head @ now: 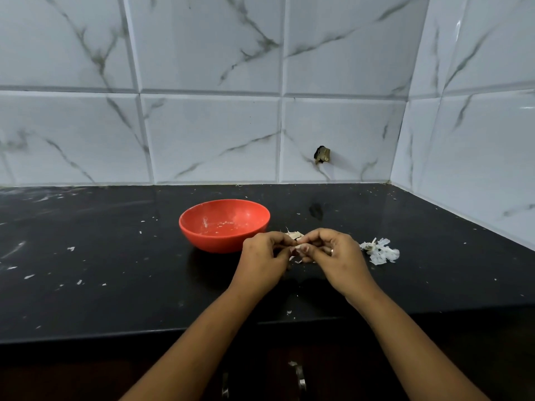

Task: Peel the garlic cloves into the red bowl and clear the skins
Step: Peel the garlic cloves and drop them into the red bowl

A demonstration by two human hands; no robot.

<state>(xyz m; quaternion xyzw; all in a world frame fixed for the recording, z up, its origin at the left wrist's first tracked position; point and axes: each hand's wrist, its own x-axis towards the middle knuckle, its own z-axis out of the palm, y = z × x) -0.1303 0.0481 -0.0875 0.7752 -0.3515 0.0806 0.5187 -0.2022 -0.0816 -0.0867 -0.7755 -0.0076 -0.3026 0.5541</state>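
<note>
Together, two hands, left hand point(265, 256) and right hand point(333, 253), pinch one garlic point(295, 237) beside one red bowl point(224, 225).

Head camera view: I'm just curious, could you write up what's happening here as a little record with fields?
place: black counter against a marbled tile wall
red bowl: upright on the counter, left of the hands; only pale crumbs inside, no whole clove visible
left hand: pinches the garlic piece
right hand: pinches the same garlic piece
skin pile: on the counter, right of the right hand
stage: peeling under way; skins not yet cleared
</note>
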